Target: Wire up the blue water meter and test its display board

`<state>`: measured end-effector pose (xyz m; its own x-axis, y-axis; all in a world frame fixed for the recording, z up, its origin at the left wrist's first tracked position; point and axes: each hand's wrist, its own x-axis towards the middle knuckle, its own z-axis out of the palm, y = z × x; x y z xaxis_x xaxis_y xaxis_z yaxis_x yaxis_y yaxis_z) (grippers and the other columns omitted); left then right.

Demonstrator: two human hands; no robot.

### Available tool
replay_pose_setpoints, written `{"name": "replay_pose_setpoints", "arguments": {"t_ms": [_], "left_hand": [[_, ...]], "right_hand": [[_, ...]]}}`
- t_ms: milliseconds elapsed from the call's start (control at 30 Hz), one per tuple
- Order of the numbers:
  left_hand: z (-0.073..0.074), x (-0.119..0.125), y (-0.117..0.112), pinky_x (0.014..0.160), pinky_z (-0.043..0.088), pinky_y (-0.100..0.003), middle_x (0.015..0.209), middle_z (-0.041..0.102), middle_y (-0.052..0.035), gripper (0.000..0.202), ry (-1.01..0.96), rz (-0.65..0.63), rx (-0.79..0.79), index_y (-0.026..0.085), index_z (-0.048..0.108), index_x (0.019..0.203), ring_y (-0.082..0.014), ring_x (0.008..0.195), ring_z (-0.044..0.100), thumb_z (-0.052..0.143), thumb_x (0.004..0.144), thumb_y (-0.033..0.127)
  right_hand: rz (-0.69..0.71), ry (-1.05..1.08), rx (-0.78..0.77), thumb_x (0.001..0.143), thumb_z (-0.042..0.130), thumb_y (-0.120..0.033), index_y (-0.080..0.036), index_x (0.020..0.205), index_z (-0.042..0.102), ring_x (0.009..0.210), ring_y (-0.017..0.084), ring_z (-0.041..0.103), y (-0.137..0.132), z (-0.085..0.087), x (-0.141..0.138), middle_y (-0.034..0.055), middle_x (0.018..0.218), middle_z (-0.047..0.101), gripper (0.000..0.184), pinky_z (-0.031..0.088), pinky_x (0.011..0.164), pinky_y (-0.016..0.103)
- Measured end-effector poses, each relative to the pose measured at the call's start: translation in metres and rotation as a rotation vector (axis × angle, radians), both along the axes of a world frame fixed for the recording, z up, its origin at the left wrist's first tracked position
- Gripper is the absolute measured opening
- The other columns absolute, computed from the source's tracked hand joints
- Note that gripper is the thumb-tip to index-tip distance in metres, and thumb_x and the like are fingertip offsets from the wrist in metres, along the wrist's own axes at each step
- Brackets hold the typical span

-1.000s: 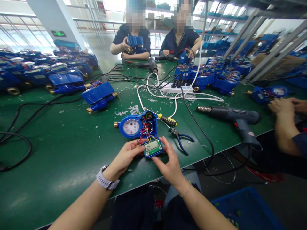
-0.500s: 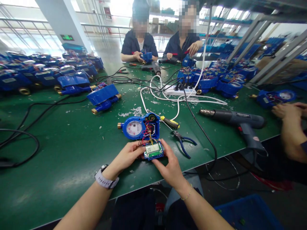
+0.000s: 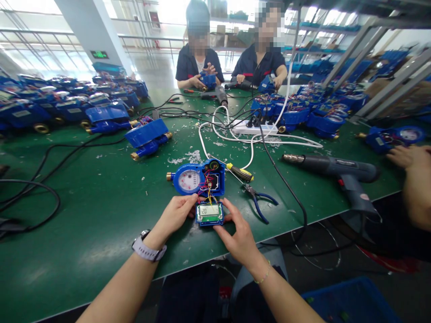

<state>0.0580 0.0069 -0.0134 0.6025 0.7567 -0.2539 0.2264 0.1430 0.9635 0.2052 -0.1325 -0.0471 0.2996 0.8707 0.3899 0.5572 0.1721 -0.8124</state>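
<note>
A small circuit board with an LCD in a blue frame (image 3: 209,213) faces up near the table's front, its display reading "20". My left hand (image 3: 178,216) is closed at its left edge, the thumb by the upper corner beside the wires and the other fingers partly hidden behind it. Along the right edge, my right hand (image 3: 238,232) grips it between thumb and fingers. Red and yellow wires (image 3: 210,192) run from the board into an opened blue water meter (image 3: 190,180) lying just beyond, with its white dial showing.
Right of the meter lie a yellow-black screwdriver (image 3: 240,172), blue-handled pliers (image 3: 258,199) and a heat gun (image 3: 332,168). Behind are a white power strip (image 3: 254,128), tangled cables and several blue meters (image 3: 148,134). Two people sit opposite; a co-worker's hand (image 3: 402,157) is at right.
The board has shifted slightly left and turned flatter and straighter toward me. My left thumb has slid to its upper left corner. Across the table, a person's hand has risen over a meter.
</note>
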Motion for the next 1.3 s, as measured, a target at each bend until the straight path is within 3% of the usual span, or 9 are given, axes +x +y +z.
{"name": "replay_pose_setpoints", "arguments": {"t_ms": [167, 333, 433, 633, 767, 900, 1067, 1167, 1300], "left_hand": [[0.001, -0.002, 0.0, 0.057, 0.042, -0.025, 0.072, 0.073, -0.0114, 0.071, -0.021, 0.031, -0.111, 0.009, 0.075, 0.098, -0.0162, 0.06, 0.06, 0.056, 0.073, 0.072], [0.008, -0.009, 0.004, 0.065, 0.045, -0.026, 0.078, 0.072, -0.0063, 0.043, -0.029, -0.105, -0.052, 0.013, 0.074, 0.102, -0.0169, 0.069, 0.06, 0.061, 0.078, 0.046], [0.012, -0.01, 0.005, 0.065, 0.044, -0.026, 0.076, 0.07, -0.0035, 0.037, -0.015, -0.158, -0.005, 0.014, 0.074, 0.104, -0.0153, 0.067, 0.057, 0.063, 0.076, 0.036], [0.007, -0.009, 0.005, 0.062, 0.043, -0.025, 0.07, 0.067, -0.0038, 0.042, -0.039, -0.127, -0.04, 0.011, 0.072, 0.104, -0.0142, 0.062, 0.056, 0.064, 0.078, 0.043], [0.007, -0.008, 0.004, 0.06, 0.042, -0.024, 0.066, 0.064, -0.0027, 0.036, -0.047, -0.13, -0.034, 0.012, 0.073, 0.091, -0.0136, 0.06, 0.054, 0.065, 0.077, 0.045], [0.012, -0.006, 0.004, 0.057, 0.042, -0.023, 0.059, 0.062, -0.0018, 0.034, -0.011, -0.139, 0.039, 0.014, 0.067, 0.066, -0.0131, 0.057, 0.053, 0.065, 0.076, 0.046], [0.014, -0.009, 0.004, 0.057, 0.041, -0.023, 0.061, 0.067, -0.0028, 0.034, 0.068, -0.163, 0.2, 0.016, 0.07, 0.065, -0.0153, 0.057, 0.056, 0.059, 0.083, 0.042], [0.014, -0.016, 0.004, 0.057, 0.04, -0.024, 0.064, 0.071, -0.0028, 0.028, 0.153, -0.039, 0.384, 0.017, 0.075, 0.071, -0.0167, 0.057, 0.059, 0.061, 0.082, 0.039], [0.016, -0.026, 0.004, 0.058, 0.042, -0.026, 0.064, 0.068, -0.0014, 0.02, 0.153, 0.316, 0.615, 0.019, 0.074, 0.078, -0.0166, 0.058, 0.058, 0.065, 0.081, 0.036]], "right_hand": [[-0.004, -0.011, -0.001, 0.087, 0.061, -0.019, -0.023, 0.143, 0.036, 0.08, 0.018, 0.065, -0.001, -0.001, 0.0, 0.0122, 0.133, 0.053, 0.061, 0.056, 0.084, 0.037], [-0.011, -0.02, -0.006, 0.087, 0.061, -0.019, -0.023, 0.142, 0.037, 0.08, 0.018, 0.065, -0.001, 0.0, 0.0, 0.0129, 0.132, 0.054, 0.061, 0.056, 0.085, 0.037], [-0.008, -0.012, -0.019, 0.087, 0.061, -0.02, -0.023, 0.142, 0.037, 0.081, 0.019, 0.065, -0.001, 0.0, -0.001, 0.0129, 0.132, 0.054, 0.06, 0.056, 0.086, 0.038], [-0.014, -0.009, -0.012, 0.087, 0.061, -0.019, -0.023, 0.142, 0.037, 0.081, 0.018, 0.065, -0.001, -0.001, 0.0, 0.0124, 0.131, 0.055, 0.06, 0.056, 0.084, 0.037], [-0.024, -0.02, -0.004, 0.087, 0.06, -0.019, -0.023, 0.142, 0.037, 0.088, 0.02, 0.065, -0.001, -0.002, 0.0, 0.0128, 0.131, 0.055, 0.059, 0.055, 0.086, 0.038], [-0.036, -0.051, 0.008, 0.089, 0.059, -0.018, -0.022, 0.143, 0.036, 0.109, 0.024, 0.06, -0.001, -0.003, 0.001, 0.0128, 0.133, 0.053, 0.059, 0.051, 0.096, 0.041], [-0.039, -0.072, 0.005, 0.09, 0.057, -0.02, -0.021, 0.144, 0.036, 0.117, 0.025, 0.056, -0.001, -0.004, 0.002, 0.0134, 0.135, 0.052, 0.058, 0.048, 0.1, 0.043], [-0.036, -0.068, -0.001, 0.091, 0.057, -0.02, -0.023, 0.144, 0.035, 0.115, 0.024, 0.057, -0.001, -0.004, 0.002, 0.0124, 0.136, 0.052, 0.058, 0.05, 0.098, 0.042], [-0.033, -0.051, 0.013, 0.092, 0.053, -0.017, -0.024, 0.144, 0.036, 0.107, 0.022, 0.061, -0.001, -0.005, 0.002, 0.0112, 0.134, 0.054, 0.055, 0.052, 0.094, 0.04]]}}
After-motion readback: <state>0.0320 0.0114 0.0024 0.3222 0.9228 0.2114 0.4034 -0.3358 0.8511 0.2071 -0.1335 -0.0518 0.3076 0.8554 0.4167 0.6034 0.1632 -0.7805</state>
